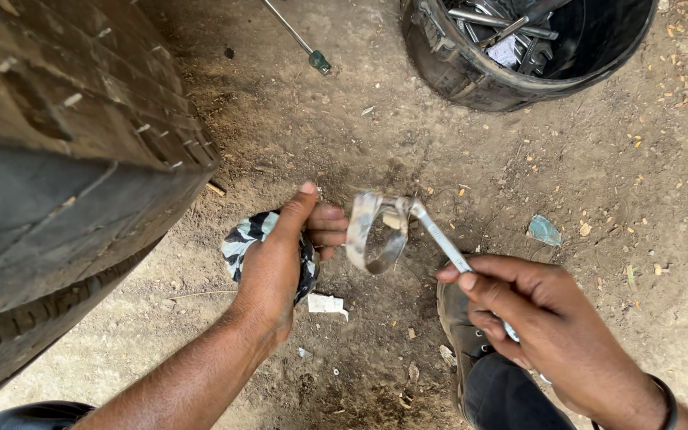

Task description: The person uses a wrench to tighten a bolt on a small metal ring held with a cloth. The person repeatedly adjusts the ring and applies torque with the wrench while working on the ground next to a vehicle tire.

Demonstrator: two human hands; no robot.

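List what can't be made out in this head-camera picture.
- Metal part on the wrench: motion-blurred, kind unclear.
- Patterned cloth: mostly covered by left hand.
- Wrench handle end: hidden inside right hand.
- Bucket tools: cut off by top edge.
- Tyre: cut off at left.

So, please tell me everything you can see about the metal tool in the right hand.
It is a slim silver spanner, looking like plain steel with a flat shaft. The right hand pinches its lower end between thumb and fingers. It slants up and to the left, above the dirt ground. Its upper end meets a curved, shiny metal ring piece, blurred, beside the left hand, which grips a patterned cloth.
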